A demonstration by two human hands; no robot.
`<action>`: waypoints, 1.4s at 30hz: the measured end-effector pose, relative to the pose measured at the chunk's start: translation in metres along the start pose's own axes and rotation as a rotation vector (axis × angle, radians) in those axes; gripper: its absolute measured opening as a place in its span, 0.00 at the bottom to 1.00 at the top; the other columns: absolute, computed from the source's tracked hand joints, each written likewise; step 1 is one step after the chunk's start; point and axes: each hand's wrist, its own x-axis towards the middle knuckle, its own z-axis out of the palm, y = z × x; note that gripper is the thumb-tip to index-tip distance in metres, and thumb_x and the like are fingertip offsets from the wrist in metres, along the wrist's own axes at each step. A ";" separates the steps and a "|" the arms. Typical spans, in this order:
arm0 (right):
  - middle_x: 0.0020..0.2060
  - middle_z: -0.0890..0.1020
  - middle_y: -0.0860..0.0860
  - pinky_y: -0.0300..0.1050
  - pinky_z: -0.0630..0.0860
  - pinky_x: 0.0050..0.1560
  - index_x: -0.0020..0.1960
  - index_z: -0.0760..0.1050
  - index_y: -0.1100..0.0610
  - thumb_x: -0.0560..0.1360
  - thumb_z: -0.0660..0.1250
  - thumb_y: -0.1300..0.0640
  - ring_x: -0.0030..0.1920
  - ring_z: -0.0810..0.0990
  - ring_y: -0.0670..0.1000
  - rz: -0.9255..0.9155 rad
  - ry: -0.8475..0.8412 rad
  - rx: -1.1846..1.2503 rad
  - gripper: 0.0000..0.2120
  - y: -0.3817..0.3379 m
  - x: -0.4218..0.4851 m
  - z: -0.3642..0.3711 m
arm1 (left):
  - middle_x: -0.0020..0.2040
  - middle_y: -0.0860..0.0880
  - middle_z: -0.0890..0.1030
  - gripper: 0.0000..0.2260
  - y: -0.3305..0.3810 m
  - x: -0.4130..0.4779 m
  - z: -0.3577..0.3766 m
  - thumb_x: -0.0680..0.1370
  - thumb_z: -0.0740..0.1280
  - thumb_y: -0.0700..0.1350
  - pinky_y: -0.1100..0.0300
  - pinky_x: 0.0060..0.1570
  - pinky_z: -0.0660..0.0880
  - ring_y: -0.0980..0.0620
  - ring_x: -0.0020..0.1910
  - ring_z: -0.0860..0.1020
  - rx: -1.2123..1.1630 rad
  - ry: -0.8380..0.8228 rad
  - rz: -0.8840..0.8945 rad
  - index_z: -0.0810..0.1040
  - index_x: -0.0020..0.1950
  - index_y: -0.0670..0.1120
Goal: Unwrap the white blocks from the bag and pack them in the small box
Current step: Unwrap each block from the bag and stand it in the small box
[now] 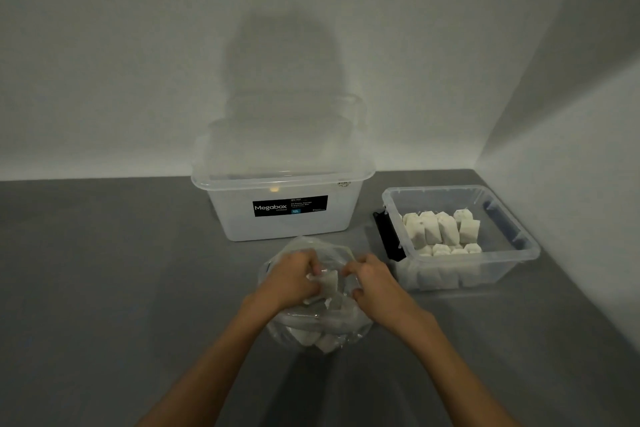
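Over the clear bag [311, 333] on the bench [104, 270], the left hand [294, 276] and right hand [372, 282] each have their grip clamped on one wrapped white block [329, 282]. Right of the bag stands the small box [512, 253], partly packed with blocks [443, 230]. Behind the bag is a lidded Megabox tub [284, 225].

Two bare forearms reach in from the desk's near edge and converge toward its middle. The left grip [294, 276] lies knuckles-up, its fingers curled inward and pinching a crinkled clear plastic wrapper [323, 274]. The right grip [372, 282] faces it close beside, thumb and fingers curled on the wrapper's other side.
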 end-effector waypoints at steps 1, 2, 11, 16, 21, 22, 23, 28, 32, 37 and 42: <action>0.63 0.67 0.54 0.45 0.70 0.65 0.65 0.73 0.54 0.76 0.64 0.65 0.61 0.73 0.56 0.001 0.004 -0.005 0.19 -0.001 -0.001 0.000 | 0.40 0.53 0.74 0.07 0.001 -0.003 -0.006 0.71 0.71 0.41 0.67 0.31 0.68 0.56 0.37 0.72 -0.034 0.033 -0.004 0.73 0.43 0.49; 0.62 0.67 0.54 0.46 0.70 0.64 0.65 0.73 0.54 0.75 0.64 0.65 0.61 0.73 0.56 0.000 0.013 -0.015 0.19 -0.002 -0.001 0.000 | 0.39 0.53 0.75 0.08 0.002 -0.007 -0.011 0.71 0.72 0.41 0.70 0.29 0.69 0.57 0.35 0.73 -0.090 0.058 -0.016 0.73 0.42 0.49; 0.42 0.82 0.44 0.26 0.72 0.41 0.52 0.80 0.52 0.76 0.66 0.60 0.41 0.80 0.39 -0.009 0.481 0.482 0.08 -0.037 -0.006 -0.015 | 0.46 0.41 0.81 0.12 0.013 -0.037 -0.022 0.70 0.74 0.34 0.65 0.33 0.77 0.53 0.36 0.81 -0.839 0.197 -0.072 0.76 0.50 0.37; 0.40 0.85 0.52 0.45 0.82 0.40 0.57 0.77 0.52 0.76 0.68 0.58 0.37 0.84 0.48 0.091 0.303 0.941 0.10 -0.043 -0.009 -0.013 | 0.48 0.42 0.82 0.14 0.014 -0.043 -0.020 0.68 0.74 0.31 0.63 0.38 0.80 0.55 0.39 0.83 -0.906 0.241 -0.051 0.77 0.52 0.37; 0.40 0.85 0.55 0.41 0.78 0.35 0.55 0.79 0.59 0.76 0.68 0.60 0.34 0.80 0.47 0.176 0.133 1.121 0.09 -0.040 -0.009 -0.018 | 0.51 0.42 0.82 0.18 0.013 -0.045 -0.024 0.68 0.74 0.30 0.59 0.42 0.81 0.49 0.46 0.83 -0.853 0.165 0.000 0.77 0.56 0.40; 0.40 0.84 0.55 0.40 0.78 0.34 0.54 0.79 0.61 0.76 0.68 0.61 0.33 0.80 0.47 0.188 0.111 1.174 0.08 -0.039 -0.009 -0.019 | 0.51 0.43 0.81 0.20 0.014 -0.044 -0.025 0.68 0.74 0.31 0.60 0.42 0.81 0.50 0.47 0.82 -0.852 0.191 -0.018 0.76 0.57 0.41; 0.40 0.84 0.56 0.40 0.78 0.34 0.54 0.79 0.62 0.75 0.68 0.62 0.33 0.81 0.48 0.201 0.096 1.226 0.08 -0.038 -0.010 -0.020 | 0.52 0.44 0.81 0.21 0.014 -0.044 -0.025 0.68 0.75 0.32 0.62 0.41 0.80 0.51 0.47 0.82 -0.854 0.227 -0.042 0.76 0.58 0.42; 0.39 0.83 0.57 0.41 0.79 0.36 0.54 0.77 0.66 0.75 0.68 0.65 0.35 0.82 0.51 0.232 0.050 1.431 0.09 -0.037 -0.012 -0.019 | 0.46 0.44 0.82 0.11 0.016 -0.043 -0.023 0.73 0.73 0.41 0.61 0.38 0.80 0.51 0.41 0.82 -0.845 0.246 -0.114 0.78 0.53 0.40; 0.40 0.84 0.58 0.42 0.81 0.37 0.53 0.76 0.64 0.75 0.66 0.67 0.37 0.84 0.52 0.243 0.068 1.506 0.07 -0.037 -0.014 -0.018 | 0.36 0.43 0.81 0.08 0.015 -0.047 -0.023 0.75 0.70 0.41 0.63 0.32 0.78 0.55 0.30 0.79 -0.889 0.219 -0.086 0.78 0.53 0.40; 0.46 0.85 0.60 0.42 0.81 0.39 0.56 0.78 0.59 0.76 0.64 0.67 0.42 0.85 0.54 0.228 0.110 1.582 0.11 -0.034 -0.016 -0.021 | 0.37 0.40 0.81 0.11 0.005 -0.047 -0.027 0.76 0.68 0.38 0.63 0.33 0.79 0.52 0.31 0.81 -0.892 0.339 -0.131 0.71 0.55 0.45; 0.43 0.85 0.58 0.42 0.81 0.37 0.54 0.77 0.60 0.77 0.64 0.64 0.40 0.85 0.53 0.242 0.116 1.651 0.07 -0.037 -0.015 -0.022 | 0.42 0.47 0.82 0.07 -0.001 -0.046 -0.031 0.78 0.64 0.36 0.59 0.37 0.81 0.49 0.36 0.82 -0.524 0.363 -0.082 0.80 0.45 0.46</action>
